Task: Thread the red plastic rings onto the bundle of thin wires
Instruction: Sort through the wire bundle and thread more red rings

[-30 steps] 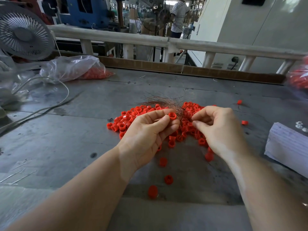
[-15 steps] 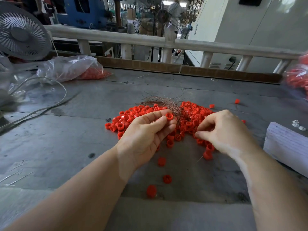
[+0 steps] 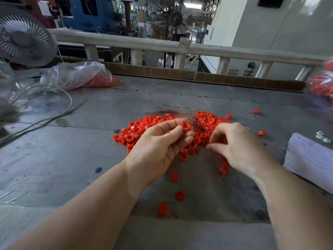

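Left grip: left hand [image 3: 158,148] palm up, thumb and fingers curled round the bundle of thin wires [image 3: 173,111]; one red ring [image 3: 185,126] sits at the fingertips, on the bundle.
Right grip: right hand [image 3: 236,147] knuckles up, fingers curled down over the pile; thumb and forefinger drawn together, but whether they pinch anything cannot be told, the tips being hidden and blurred.
Wire bundle: brownish strands fan out up and to the left beyond the left fingertips, above the far edge of the pile.
Ring pile: loose heap of red rings [image 3: 207,123] on the grey table [image 3: 72,152], directly under and beyond both hands.
Strays: single rings lie apart from the heap, three nearer the person [image 3: 163,209] and a few off to the right [image 3: 261,133].
Container 1: clear plastic bag [image 3: 75,74] at far left of the table, lying slack on its side; red pieces fill its right end.
Container 2: second clear bag [image 3: 322,87] at the right edge of view, blurred; red pieces inside.
Other: white lined block [image 3: 310,157] at right, near the right wrist; small clear pieces [image 3: 322,138] just beyond it.
Background: grey fan [image 3: 23,38] at far left; pale cable [image 3: 59,112] curves across the table below it; white railing [image 3: 162,46] runs behind the table.
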Demonstrator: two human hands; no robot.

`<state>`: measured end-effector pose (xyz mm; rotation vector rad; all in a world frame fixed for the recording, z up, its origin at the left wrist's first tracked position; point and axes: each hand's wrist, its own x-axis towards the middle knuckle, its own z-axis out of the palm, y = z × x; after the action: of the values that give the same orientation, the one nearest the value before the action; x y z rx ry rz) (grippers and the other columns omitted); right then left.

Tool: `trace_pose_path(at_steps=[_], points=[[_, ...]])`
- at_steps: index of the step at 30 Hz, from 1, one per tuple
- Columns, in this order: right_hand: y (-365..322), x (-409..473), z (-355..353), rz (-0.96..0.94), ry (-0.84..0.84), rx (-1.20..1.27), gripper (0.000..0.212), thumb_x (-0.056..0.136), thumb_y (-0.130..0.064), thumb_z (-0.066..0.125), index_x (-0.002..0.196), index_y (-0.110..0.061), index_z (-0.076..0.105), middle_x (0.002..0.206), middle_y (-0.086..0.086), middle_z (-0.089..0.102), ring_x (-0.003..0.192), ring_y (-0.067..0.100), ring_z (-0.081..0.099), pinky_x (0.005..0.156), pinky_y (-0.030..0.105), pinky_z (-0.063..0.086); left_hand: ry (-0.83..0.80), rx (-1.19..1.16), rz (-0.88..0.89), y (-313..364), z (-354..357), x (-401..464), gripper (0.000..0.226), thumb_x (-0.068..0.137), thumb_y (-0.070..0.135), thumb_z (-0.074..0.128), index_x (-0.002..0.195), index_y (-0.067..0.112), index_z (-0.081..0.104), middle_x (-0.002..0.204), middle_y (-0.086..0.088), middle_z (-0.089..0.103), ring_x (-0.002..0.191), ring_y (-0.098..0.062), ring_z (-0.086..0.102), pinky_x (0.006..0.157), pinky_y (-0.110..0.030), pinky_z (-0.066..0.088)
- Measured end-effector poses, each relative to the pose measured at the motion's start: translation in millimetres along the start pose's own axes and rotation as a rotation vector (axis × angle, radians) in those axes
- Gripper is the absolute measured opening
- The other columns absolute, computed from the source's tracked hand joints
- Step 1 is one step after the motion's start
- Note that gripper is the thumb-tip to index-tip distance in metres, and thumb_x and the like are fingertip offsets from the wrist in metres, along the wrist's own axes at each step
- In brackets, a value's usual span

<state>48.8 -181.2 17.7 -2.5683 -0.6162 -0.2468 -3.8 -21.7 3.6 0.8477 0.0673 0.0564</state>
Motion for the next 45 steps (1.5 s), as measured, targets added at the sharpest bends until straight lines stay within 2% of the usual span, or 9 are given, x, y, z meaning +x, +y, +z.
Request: trace_pose_path(at_steps=[3,6,8,11,17,20,22,26,45], points=[[-6,3,1,0.023,0.106,0.477,0.022,0.071,-0.01,0.079,0.063,-0.02,0.061,0.06,-0.005,0.064,0.059,0.008,0.058,0.062,0.023,0.048,-0.007,0.006,0.01,0,1,-1,0.02,0.091,-0.004,0.044,0.094,0.001,0.063,0.072,-0.007,0.067,0.067,-0.011,0.067,0.064,-0.019,0.056],[-16,1,1,0.048,0.028,0.911,0.016,0.062,-0.009,0.079,0.059,-0.018,0.066,0.065,-0.001,0.069,0.066,0.009,0.063,0.067,0.018,0.053,-0.019,0.018,0.013,0,1,-1,0.02,0.091,-0.003,0.045,0.092,0.002,0.064,0.071,-0.006,0.068,0.066,-0.01,0.067,0.064,-0.018,0.056],[-19,1,2,0.086,-0.013,1.115,0.009,0.053,-0.015,0.075,0.058,-0.016,0.068,0.068,0.002,0.07,0.07,0.012,0.065,0.071,0.02,0.054,-0.025,0.024,0.021,1,2,-2,0.02,0.09,-0.003,0.045,0.09,0.003,0.065,0.07,-0.006,0.069,0.065,-0.01,0.067,0.063,-0.018,0.056],[-19,2,1,0.149,0.01,1.286,0.014,0.053,-0.012,0.072,0.065,-0.015,0.068,0.069,0.004,0.069,0.067,0.013,0.065,0.064,0.018,0.055,-0.024,0.024,0.042,0,2,-1,0.019,0.088,-0.003,0.047,0.091,0.004,0.065,0.07,-0.006,0.069,0.065,-0.01,0.068,0.063,-0.018,0.056],[-21,2,1,0.237,-0.052,1.461,0.01,0.059,-0.003,0.064,0.064,-0.007,0.073,0.069,0.008,0.071,0.064,0.011,0.069,0.058,0.014,0.053,-0.035,0.019,0.046,1,2,-2,0.017,0.077,-0.001,0.055,0.081,0.005,0.07,0.071,-0.009,0.069,0.066,-0.012,0.068,0.062,-0.017,0.055],[-21,2,0,0.261,-0.102,1.525,0.014,0.061,-0.001,0.061,0.066,-0.004,0.074,0.072,0.01,0.072,0.068,0.012,0.07,0.061,0.014,0.053,-0.035,0.02,0.046,1,2,-2,0.017,0.081,-0.003,0.052,0.085,0.004,0.068,0.071,-0.008,0.069,0.066,-0.011,0.068,0.061,-0.017,0.055],[-22,2,0,0.265,-0.113,1.545,0.015,0.062,0.0,0.06,0.067,-0.003,0.074,0.072,0.011,0.072,0.069,0.012,0.07,0.062,0.015,0.054,-0.033,0.017,0.047,1,2,-2,0.017,0.075,0.0,0.056,0.085,0.004,0.068,0.071,-0.008,0.069,0.066,-0.012,0.069,0.061,-0.017,0.055],[-24,2,-1,0.266,-0.122,1.553,0.016,0.063,0.0,0.059,0.065,-0.003,0.074,0.071,0.01,0.071,0.068,0.011,0.07,0.06,0.014,0.054,-0.025,0.021,0.045,1,2,-2,0.017,0.068,0.004,0.058,0.072,0.01,0.074,0.07,-0.008,0.069,0.066,-0.012,0.069,0.061,-0.017,0.055],[-26,1,-2,0.266,-0.114,1.527,0.016,0.062,0.0,0.059,0.065,-0.005,0.075,0.071,0.009,0.072,0.068,0.011,0.07,0.059,0.014,0.053,-0.01,-0.018,-0.024,5,2,-4,0.022,0.063,0.0,0.06,0.079,0.004,0.075,0.078,-0.012,0.072,0.072,-0.015,0.071,0.062,-0.018,0.056]])
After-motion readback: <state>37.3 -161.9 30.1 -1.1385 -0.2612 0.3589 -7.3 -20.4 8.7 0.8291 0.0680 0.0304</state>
